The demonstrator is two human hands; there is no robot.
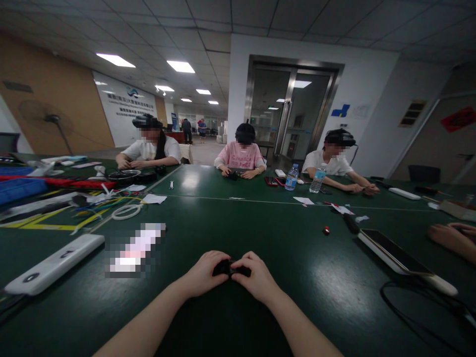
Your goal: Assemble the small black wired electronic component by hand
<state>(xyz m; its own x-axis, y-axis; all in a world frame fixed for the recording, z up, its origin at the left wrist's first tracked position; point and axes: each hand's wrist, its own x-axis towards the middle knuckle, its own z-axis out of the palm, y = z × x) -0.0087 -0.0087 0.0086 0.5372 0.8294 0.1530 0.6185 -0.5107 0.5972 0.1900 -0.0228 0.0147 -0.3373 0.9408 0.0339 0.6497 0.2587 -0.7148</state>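
Both my hands meet over the dark green table (pixel 282 238), just in front of me. Between them is a small black object (pixel 222 268) with a smooth, dark surface; its exact kind I cannot make out. The fingers and thumb of my left hand (pixel 204 273) are closed on its left part. My right hand (pixel 257 278) pinches the right part, thumb and fingertips near the middle. The fingers cover much of the object. A pixelated bright rectangle (pixel 137 250) lies to the left of my left hand.
A white power bank-like bar (pixel 55 265) lies at left, near cables (pixel 126 211) and a blue tray (pixel 22 191). At right are a phone (pixel 394 250), a black cable (pixel 409 317) and a small red item (pixel 326 230). Water bottles (pixel 292 178) stand farther back. Several people wearing headsets sit around.
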